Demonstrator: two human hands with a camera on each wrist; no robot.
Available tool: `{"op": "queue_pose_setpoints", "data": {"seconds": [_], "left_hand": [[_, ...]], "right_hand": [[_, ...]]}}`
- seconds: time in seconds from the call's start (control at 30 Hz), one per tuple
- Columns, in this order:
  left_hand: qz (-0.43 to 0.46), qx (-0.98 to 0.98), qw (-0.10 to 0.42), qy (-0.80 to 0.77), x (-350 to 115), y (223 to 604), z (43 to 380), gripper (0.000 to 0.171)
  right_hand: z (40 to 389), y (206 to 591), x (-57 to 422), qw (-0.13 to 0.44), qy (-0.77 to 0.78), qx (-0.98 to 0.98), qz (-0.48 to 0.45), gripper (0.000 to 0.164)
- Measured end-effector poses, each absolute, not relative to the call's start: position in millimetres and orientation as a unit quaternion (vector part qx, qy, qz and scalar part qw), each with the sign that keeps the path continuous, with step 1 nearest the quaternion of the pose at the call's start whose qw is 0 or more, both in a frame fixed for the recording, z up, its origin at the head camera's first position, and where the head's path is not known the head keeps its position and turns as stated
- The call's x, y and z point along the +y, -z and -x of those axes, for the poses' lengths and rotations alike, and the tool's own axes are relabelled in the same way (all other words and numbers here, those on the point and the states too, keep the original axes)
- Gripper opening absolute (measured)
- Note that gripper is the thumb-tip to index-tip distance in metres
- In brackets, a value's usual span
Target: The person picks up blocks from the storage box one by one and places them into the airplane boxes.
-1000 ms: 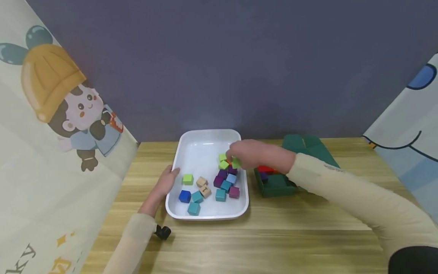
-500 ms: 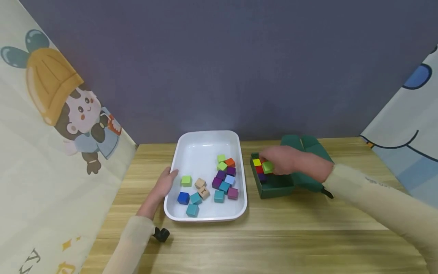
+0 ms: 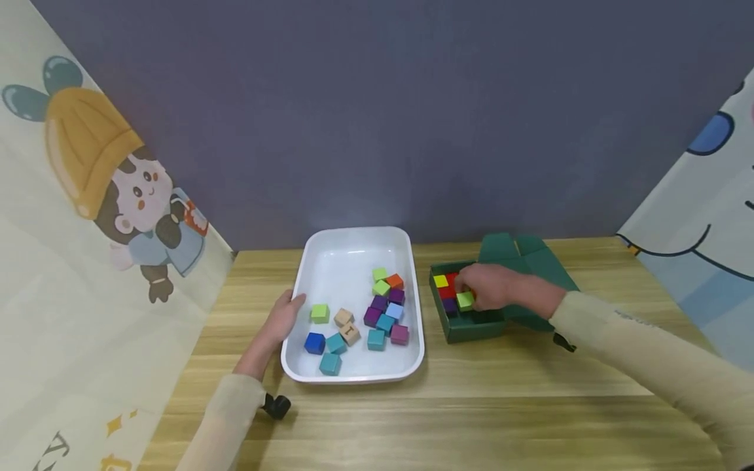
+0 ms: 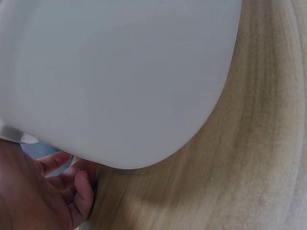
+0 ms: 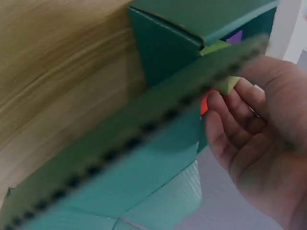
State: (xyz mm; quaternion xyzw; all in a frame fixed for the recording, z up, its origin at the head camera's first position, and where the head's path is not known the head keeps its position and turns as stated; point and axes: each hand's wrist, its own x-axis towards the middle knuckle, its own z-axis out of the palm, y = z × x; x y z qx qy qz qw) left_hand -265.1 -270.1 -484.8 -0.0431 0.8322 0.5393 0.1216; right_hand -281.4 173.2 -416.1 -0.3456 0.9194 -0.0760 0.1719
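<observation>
My right hand (image 3: 493, 286) pinches a light green cube (image 3: 465, 301) inside the green cardboard box (image 3: 476, 332). A yellow cube (image 3: 440, 281), red cubes (image 3: 448, 292) and a dark purple cube (image 3: 450, 306) sit beside it in the box. In the right wrist view, the green cube (image 5: 229, 86) shows at my fingertips, partly behind the blurred lid flap. My left hand (image 3: 281, 318) grips the left rim of the white tray (image 3: 353, 378), thumb at the edge. Below that rim, the left wrist view shows curled fingers (image 4: 82, 194).
Several loose cubes lie in the tray, among them light green (image 3: 320, 313), wooden (image 3: 349, 333), dark blue (image 3: 315, 343), teal (image 3: 330, 364) and orange (image 3: 394, 281). The box's lid (image 3: 533, 261) lies folded back to the right. A dark wall (image 3: 377, 118) rises behind the wooden table (image 3: 448, 418).
My right hand has carried a light green cube from the tray rightward into the box and lowered it beside the others. My left hand has stayed at the tray rim.
</observation>
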Motion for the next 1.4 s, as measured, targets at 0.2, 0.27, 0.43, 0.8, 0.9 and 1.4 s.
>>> {"op": "queue_pose_setpoints", "data": {"seconds": [0.2, 0.27, 0.43, 0.8, 0.9, 1.4], "left_hand": [[0.042, 0.834, 0.125, -0.536, -269, 487, 265, 0.057], [0.044, 0.836, 0.125, -0.533, -269, 487, 265, 0.057], [0.04, 0.838, 0.119, -0.531, -268, 486, 265, 0.057], [0.042, 0.837, 0.114, -0.534, -273, 489, 260, 0.053], [0.034, 0.836, 0.111, -0.537, -271, 488, 262, 0.054], [0.029, 0.835, 0.112, -0.538, -270, 486, 264, 0.053]], "right_hand": [[281, 423, 175, 0.157, 0.076, 0.921, 0.349, 0.027], [282, 425, 175, 0.153, 0.07, 0.921, 0.35, 0.027], [285, 428, 175, 0.149, 0.059, 0.921, 0.355, 0.026], [284, 440, 169, 0.158, 0.051, 0.914, 0.37, 0.024], [285, 435, 170, 0.16, 0.041, 0.917, 0.364, 0.026], [287, 415, 156, 0.22, 0.01, 0.907, 0.358, 0.023]]}}
